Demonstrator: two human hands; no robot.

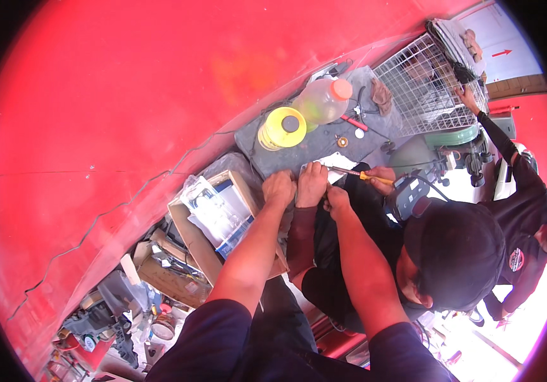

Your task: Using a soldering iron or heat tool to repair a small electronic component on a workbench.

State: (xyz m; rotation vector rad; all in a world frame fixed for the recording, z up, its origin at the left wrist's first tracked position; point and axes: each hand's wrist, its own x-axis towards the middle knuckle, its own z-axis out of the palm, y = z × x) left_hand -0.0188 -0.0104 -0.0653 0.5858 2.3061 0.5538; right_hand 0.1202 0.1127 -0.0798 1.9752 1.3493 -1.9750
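My left hand [280,188] is closed at the near edge of a dark work surface [262,157]; what its fingers grip is hidden. Just right of a co-worker's hand [312,183], my right hand [336,199] is also closed, and I cannot make out what is in it. The co-worker's hand lies between mine, with a brown sleeve on that arm. In the co-worker's other hand [383,181] is a screwdriver [367,176] with a yellow handle, its shaft pointing left toward our hands. A white sheet [336,160] lies behind them.
A yellow-topped container [286,128] and a large clear bottle [323,102] with an orange cap stand behind the hands. Left is a cardboard box [192,237] of packages. A wire rack [421,83] stands far right. The co-worker's black cap [455,254] is close to my right arm.
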